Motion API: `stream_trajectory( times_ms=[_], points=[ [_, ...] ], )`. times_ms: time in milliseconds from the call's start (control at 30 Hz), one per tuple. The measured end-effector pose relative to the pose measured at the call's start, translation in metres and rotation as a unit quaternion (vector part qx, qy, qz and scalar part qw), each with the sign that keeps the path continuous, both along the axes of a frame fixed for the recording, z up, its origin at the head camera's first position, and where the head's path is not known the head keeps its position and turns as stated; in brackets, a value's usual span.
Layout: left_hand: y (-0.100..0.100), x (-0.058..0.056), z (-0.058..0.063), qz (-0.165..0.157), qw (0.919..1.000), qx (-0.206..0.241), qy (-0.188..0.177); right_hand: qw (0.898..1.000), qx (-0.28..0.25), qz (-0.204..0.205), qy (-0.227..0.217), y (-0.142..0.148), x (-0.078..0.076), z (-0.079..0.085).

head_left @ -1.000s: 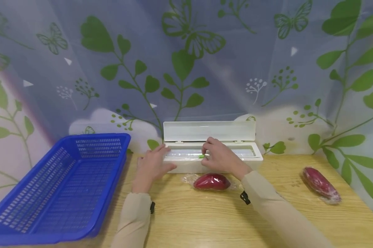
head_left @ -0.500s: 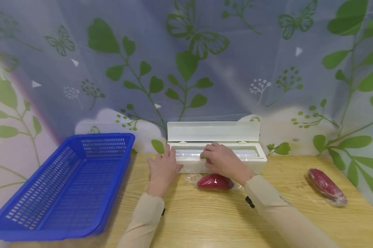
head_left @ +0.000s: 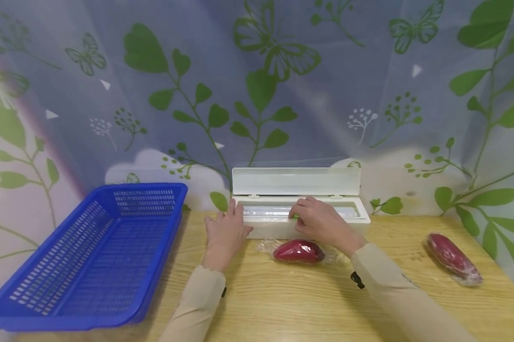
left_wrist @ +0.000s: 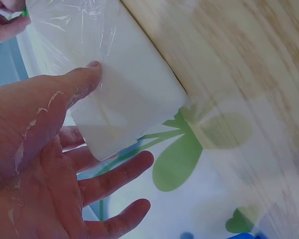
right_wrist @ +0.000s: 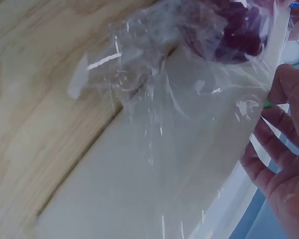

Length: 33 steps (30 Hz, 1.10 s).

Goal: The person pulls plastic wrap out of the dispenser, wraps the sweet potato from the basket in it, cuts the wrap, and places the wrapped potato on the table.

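A white cling film box (head_left: 274,230) stands at the back of the table with its lid raised. Its roll lies inside, and clear film (left_wrist: 84,35) hangs over the front. My right hand (head_left: 321,222) pinches a small green slider (head_left: 296,215) at the box's front rim. My left hand (head_left: 224,232) rests at the box's left end, thumb pressed on the film and fingers spread and fairly straight. Just in front of the box lies a dark red, elongated item (head_left: 299,251) in clear film. In the right wrist view, loose film bunches beside it.
A blue plastic basket (head_left: 111,266) with perforated sides stands at the left. Another film-wrapped dark red item (head_left: 453,259) lies on the right of the wooden table (head_left: 274,304). A patterned curtain (head_left: 188,156) hangs close behind the box.
The right hand has moved right along the box's front rim with the slider. My left hand has shifted slightly right, its fingers now higher at the box's left end. The view has drifted slightly.
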<state>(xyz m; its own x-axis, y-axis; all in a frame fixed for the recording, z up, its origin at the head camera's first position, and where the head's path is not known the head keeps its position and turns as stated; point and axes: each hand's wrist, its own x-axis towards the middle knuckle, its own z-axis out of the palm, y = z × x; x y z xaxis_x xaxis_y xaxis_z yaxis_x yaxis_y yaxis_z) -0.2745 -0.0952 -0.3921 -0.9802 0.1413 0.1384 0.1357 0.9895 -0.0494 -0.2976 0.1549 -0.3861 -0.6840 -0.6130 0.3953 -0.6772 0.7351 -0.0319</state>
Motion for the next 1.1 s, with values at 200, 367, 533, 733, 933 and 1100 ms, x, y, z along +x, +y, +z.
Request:
stream_trajectory(
  times_ms=[200, 367, 533, 733, 933, 1100],
  points=[
    [0.001, -0.001, 0.004, -0.006, 1.0000, -0.003, -0.001, 1.000, 0.008, -0.021, -0.015, 0.005, 0.001, 0.004],
    [0.002, -0.002, 0.005, -0.005, 0.9999, -0.009, -0.001, 0.999, 0.016, -0.034, -0.030, 0.007, 0.002, 0.006],
    [0.002, -0.002, 0.005, -0.006, 0.9999, -0.011, 0.002, 0.999, 0.011, -0.035, -0.026, 0.014, 0.002, 0.005],
    [0.000, -0.004, 0.003, -0.008, 0.9998, -0.014, 0.010, 0.998, 0.003, -0.047, -0.030, 0.029, 0.004, 0.003],
    [-0.004, -0.003, 0.002, -0.010, 0.9993, -0.022, 0.030, 0.997, 0.001, -0.063, -0.038, 0.043, 0.006, 0.001],
    [-0.005, -0.003, 0.002, -0.019, 0.9985, -0.026, 0.043, 0.997, -0.005, -0.068, -0.047, 0.053, 0.009, 0.000]
  ],
)
